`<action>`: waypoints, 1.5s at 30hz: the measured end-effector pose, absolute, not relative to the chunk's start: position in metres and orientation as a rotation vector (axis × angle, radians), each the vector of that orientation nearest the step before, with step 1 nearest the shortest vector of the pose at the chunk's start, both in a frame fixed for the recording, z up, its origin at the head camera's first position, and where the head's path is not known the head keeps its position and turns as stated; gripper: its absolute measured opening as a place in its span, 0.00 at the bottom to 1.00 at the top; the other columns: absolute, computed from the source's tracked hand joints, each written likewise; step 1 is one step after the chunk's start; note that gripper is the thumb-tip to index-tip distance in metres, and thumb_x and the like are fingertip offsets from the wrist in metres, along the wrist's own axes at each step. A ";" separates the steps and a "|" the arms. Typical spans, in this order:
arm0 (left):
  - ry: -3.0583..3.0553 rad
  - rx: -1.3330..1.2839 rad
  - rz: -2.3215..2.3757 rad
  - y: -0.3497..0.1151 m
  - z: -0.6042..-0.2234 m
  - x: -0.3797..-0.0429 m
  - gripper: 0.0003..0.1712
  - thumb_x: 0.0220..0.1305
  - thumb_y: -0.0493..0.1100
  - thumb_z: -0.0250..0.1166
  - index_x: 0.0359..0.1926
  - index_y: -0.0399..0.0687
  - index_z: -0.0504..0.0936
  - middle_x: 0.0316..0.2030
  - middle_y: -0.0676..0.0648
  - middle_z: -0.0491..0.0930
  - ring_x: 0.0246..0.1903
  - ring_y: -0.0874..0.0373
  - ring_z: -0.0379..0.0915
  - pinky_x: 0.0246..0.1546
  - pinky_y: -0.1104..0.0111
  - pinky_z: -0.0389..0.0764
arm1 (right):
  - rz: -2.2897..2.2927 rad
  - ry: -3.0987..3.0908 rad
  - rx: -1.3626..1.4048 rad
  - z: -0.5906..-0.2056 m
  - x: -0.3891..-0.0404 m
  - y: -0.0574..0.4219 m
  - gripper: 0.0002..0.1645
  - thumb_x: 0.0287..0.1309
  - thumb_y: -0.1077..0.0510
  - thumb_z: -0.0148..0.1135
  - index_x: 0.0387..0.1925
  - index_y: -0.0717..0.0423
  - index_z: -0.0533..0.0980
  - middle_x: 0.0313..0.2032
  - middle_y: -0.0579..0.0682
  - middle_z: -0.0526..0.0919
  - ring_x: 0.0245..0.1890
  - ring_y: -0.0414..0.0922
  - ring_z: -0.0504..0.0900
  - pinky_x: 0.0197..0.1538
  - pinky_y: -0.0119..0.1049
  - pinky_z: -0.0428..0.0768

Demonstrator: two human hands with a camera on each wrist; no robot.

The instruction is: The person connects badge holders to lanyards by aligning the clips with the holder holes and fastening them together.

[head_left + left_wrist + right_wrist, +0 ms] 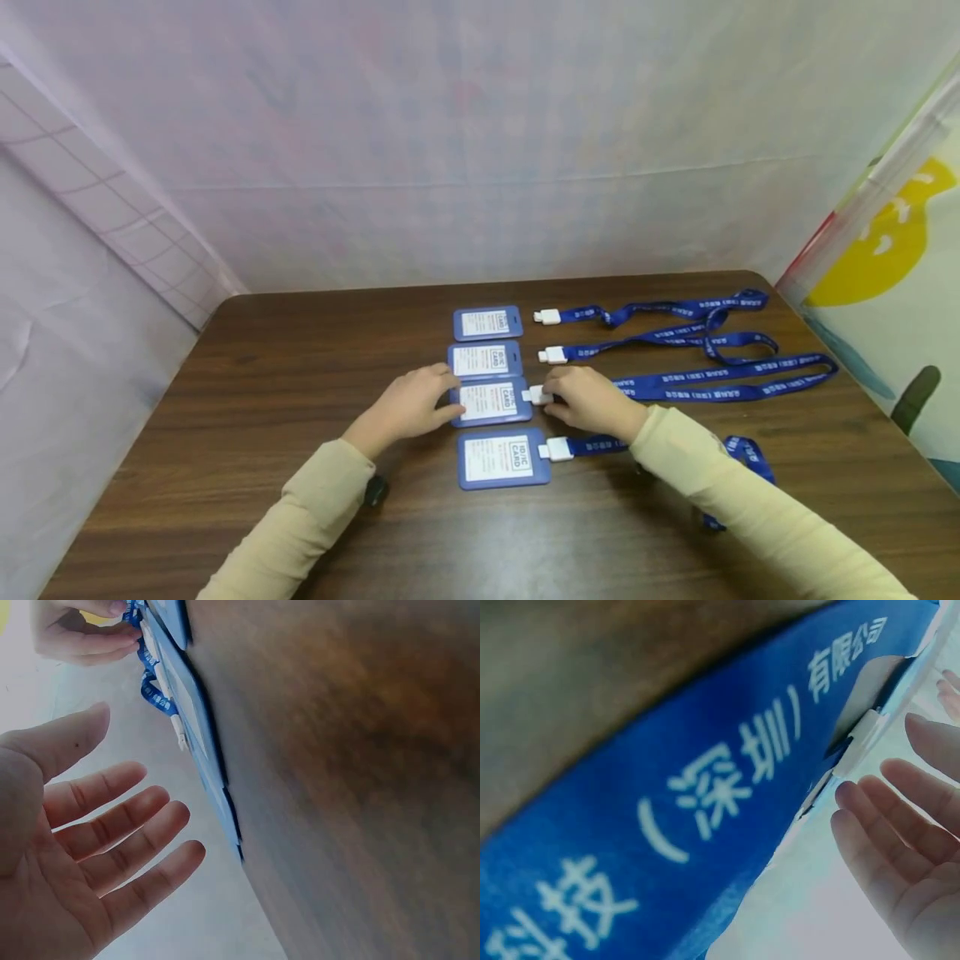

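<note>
Four blue card holders form a column on the table. My left hand (415, 402) is at the left edge of the third card holder (491, 401) from the back. Its fingers look relaxed and spread in the left wrist view, holding nothing. My right hand (588, 398) is around the white clip (537, 395) of a blue lanyard (712, 385), whose tip meets that holder's right edge. In the right wrist view, the right thumb and fingers (900, 825) stand apart near a clip. Whether they touch it is unclear.
Behind lie two card holders (486, 323), with lanyards (660, 310) beside them, clips apart from the holders. Nearest is another card holder (504, 459), whose clip (558, 449) meets its right edge; its lanyard runs under the right forearm. A pale curtain (465, 167) hangs behind the table.
</note>
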State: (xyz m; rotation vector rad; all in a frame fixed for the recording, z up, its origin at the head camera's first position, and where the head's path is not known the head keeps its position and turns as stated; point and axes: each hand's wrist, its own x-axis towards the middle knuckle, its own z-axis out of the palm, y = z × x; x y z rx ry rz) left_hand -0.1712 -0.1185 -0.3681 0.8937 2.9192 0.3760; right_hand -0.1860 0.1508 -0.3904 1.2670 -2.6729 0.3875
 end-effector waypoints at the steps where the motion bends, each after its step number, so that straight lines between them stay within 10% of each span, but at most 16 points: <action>1: 2.926 0.896 0.395 -0.119 -0.368 -0.170 0.19 0.57 0.49 0.64 0.44 0.40 0.80 0.39 0.46 0.77 0.36 0.56 0.74 0.37 0.65 0.77 | 0.389 -2.669 1.265 -0.390 -0.185 0.152 0.06 0.42 0.62 0.69 0.26 0.57 0.80 0.27 0.48 0.79 0.28 0.43 0.78 0.32 0.35 0.78; 45: 3.000 0.879 0.559 -0.133 -0.371 -0.162 0.19 0.57 0.47 0.63 0.45 0.38 0.79 0.41 0.44 0.78 0.40 0.50 0.76 0.40 0.58 0.77 | 0.390 -2.826 1.079 -0.380 -0.218 0.159 0.12 0.47 0.61 0.67 0.35 0.64 0.80 0.32 0.55 0.82 0.33 0.50 0.80 0.38 0.41 0.79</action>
